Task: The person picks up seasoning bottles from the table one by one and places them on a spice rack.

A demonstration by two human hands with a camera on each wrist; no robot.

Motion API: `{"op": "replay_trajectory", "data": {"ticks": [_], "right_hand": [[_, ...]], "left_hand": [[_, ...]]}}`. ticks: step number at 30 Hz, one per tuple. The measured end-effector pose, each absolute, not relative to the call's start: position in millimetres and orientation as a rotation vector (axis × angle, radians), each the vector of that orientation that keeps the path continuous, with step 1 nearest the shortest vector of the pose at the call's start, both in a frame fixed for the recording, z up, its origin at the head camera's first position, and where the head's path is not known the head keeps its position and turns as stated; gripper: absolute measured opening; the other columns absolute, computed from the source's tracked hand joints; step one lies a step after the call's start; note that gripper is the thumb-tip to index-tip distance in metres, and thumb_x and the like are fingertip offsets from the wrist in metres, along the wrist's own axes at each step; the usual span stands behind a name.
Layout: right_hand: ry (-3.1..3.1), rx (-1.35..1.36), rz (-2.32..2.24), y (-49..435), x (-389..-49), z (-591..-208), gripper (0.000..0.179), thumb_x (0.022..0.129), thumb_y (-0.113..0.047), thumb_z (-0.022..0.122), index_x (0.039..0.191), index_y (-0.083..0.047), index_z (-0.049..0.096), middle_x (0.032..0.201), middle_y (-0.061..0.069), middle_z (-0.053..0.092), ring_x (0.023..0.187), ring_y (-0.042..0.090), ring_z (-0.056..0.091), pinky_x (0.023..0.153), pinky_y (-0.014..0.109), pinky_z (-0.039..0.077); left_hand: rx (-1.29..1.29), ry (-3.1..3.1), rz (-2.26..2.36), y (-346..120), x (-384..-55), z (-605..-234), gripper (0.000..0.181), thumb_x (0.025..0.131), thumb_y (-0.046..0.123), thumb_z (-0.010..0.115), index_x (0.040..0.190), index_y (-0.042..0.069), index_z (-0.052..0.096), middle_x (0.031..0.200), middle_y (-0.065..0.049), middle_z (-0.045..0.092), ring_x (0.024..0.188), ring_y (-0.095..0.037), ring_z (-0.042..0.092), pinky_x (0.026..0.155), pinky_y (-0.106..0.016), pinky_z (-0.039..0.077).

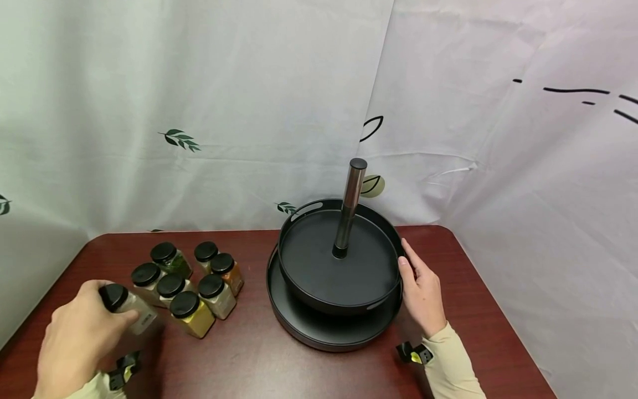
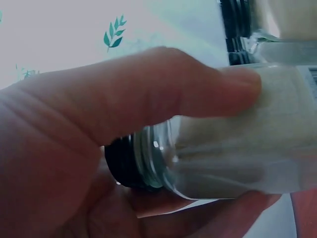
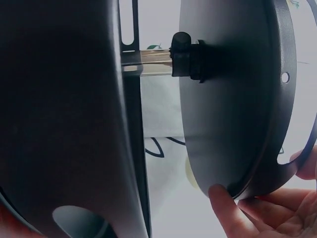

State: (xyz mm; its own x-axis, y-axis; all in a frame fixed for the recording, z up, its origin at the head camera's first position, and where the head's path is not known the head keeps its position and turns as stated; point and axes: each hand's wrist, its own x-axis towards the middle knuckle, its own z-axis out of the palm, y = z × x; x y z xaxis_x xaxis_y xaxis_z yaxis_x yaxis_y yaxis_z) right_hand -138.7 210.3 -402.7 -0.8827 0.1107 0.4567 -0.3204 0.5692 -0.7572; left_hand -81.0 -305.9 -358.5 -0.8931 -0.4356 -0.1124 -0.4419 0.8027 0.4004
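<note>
My left hand (image 1: 85,332) grips a square clear spice jar (image 1: 137,310) by its sides, fingers round it and thumb along it. The jar has a black lid and pale contents and leans beside the group of jars. In the left wrist view the held jar (image 2: 233,144) lies sideways. My right hand (image 1: 423,293) holds the right rim of a black two-tier round rack's upper tray (image 1: 309,260). The right wrist view shows thumb and fingers around that tray's edge (image 3: 233,124). Below is the lower tray (image 1: 331,339); a metal post (image 1: 353,191) rises from the upper tray.
Several black-lidded spice jars stand close together on the left, among them a yellow one (image 1: 194,318), an orange-brown one (image 1: 231,277) and a green one (image 1: 176,263). Behind the dark red table (image 1: 234,366) hangs a white curtain (image 1: 249,111) with leaf prints.
</note>
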Motion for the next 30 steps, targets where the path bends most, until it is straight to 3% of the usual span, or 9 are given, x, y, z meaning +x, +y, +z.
{"op": "replay_trajectory", "data": {"ticks": [6, 11, 16, 24, 30], "right_hand": [[-2.35, 0.168, 1.261, 210.8, -138.9, -402.8, 0.042, 0.107, -0.019, 0.051, 0.149, -0.018, 0.05, 0.051, -0.006, 0.033, 0.042, 0.008, 0.031, 0.046, 0.026, 0.033], [-2.347, 0.176, 1.255, 210.9, -139.2, -403.1, 0.042, 0.107, -0.019, 0.051, 0.149, -0.018, 0.05, 0.051, -0.006, 0.033, 0.042, 0.008, 0.031, 0.044, 0.026, 0.032], [-2.342, 0.176, 1.254, 210.8, -138.9, -403.5, 0.042, 0.107, -0.018, 0.051, 0.149, -0.018, 0.051, 0.051, -0.006, 0.033, 0.043, 0.007, 0.032, 0.044, 0.026, 0.032], [-2.341, 0.169, 1.253, 210.4, -139.2, -403.8, 0.042, 0.107, -0.018, 0.051, 0.149, -0.019, 0.051, 0.052, -0.006, 0.033, 0.044, 0.007, 0.032, 0.046, 0.026, 0.033], [-2.346, 0.162, 1.257, 210.2, -139.6, -404.3, 0.042, 0.107, -0.019, 0.051, 0.149, -0.019, 0.051, 0.052, -0.006, 0.033, 0.045, 0.007, 0.033, 0.047, 0.026, 0.033]], "left_hand": [[-0.828, 2.957, 0.673, -296.3, -77.5, -348.8, 0.083, 0.079, 0.024, 0.08, 0.14, -0.006, 0.032, 0.099, -0.035, 0.06, 0.078, -0.046, 0.059, 0.061, -0.052, 0.043], [-0.915, 2.953, 0.723, -289.3, -76.4, -343.6, 0.093, 0.079, 0.024, 0.078, 0.144, -0.008, 0.02, 0.085, -0.035, 0.057, 0.071, -0.045, 0.057, 0.061, -0.052, 0.042], [-0.956, 3.001, 0.808, -281.9, -74.3, -338.5, 0.092, 0.081, 0.024, 0.077, 0.14, -0.007, 0.014, 0.074, -0.034, 0.054, 0.067, -0.046, 0.055, 0.061, -0.053, 0.042], [-0.953, 3.063, 0.83, -275.1, -73.6, -334.5, 0.086, 0.086, 0.022, 0.075, 0.142, -0.003, 0.014, 0.088, -0.045, 0.053, 0.079, -0.056, 0.054, 0.067, -0.058, 0.041], [-0.937, 3.128, 0.854, -269.7, -75.4, -335.0, 0.085, 0.088, 0.02, 0.074, 0.145, -0.003, 0.014, 0.091, -0.047, 0.055, 0.077, -0.056, 0.055, 0.065, -0.058, 0.041]]}}
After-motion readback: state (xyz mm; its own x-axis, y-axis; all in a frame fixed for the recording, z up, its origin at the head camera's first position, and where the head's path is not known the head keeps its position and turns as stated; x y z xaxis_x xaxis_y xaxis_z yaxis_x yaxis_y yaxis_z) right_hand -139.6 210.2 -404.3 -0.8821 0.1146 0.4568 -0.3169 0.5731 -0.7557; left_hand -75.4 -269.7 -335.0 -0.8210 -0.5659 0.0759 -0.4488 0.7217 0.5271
